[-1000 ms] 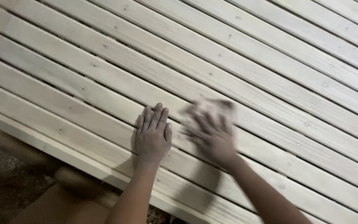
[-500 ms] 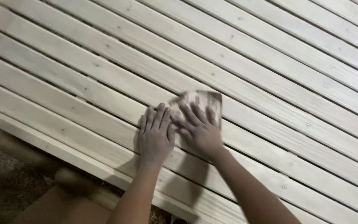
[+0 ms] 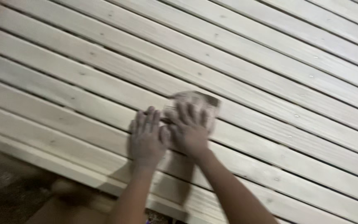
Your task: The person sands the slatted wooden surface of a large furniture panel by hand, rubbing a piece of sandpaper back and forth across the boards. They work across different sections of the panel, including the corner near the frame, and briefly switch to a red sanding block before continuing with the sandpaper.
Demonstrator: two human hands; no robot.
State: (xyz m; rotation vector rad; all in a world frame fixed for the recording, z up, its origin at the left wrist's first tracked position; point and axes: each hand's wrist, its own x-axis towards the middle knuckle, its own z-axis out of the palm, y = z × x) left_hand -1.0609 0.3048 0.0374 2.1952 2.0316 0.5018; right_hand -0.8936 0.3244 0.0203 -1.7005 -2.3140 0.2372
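From the head camera I watch two bare hands at work on a pale slatted wooden panel (image 3: 270, 83), its boards running from ten o'clock down to four o'clock across the view. The right hand (image 3: 189, 132) lies flat on a sheet of sandpaper (image 3: 197, 101), fingers spread wide over it, pinning it to a slat; the sheet's far corner pokes out past the fingertips at one o'clock. The left hand (image 3: 146, 139) rests palm-down and open on the neighbouring slat, holding nothing, just beside the right at its nine o'clock, thumbs almost touching. Compared with a second ago, the right hand and its paper have drawn in from three o'clock toward the left hand, and the blur has eased; the left hand has hardly shifted. I judge that as the inward end of a rubbing stroke, with the left hand bracing the board. At seven o'clock, below the panel's edge, dim floor (image 3: 9, 195) shows.
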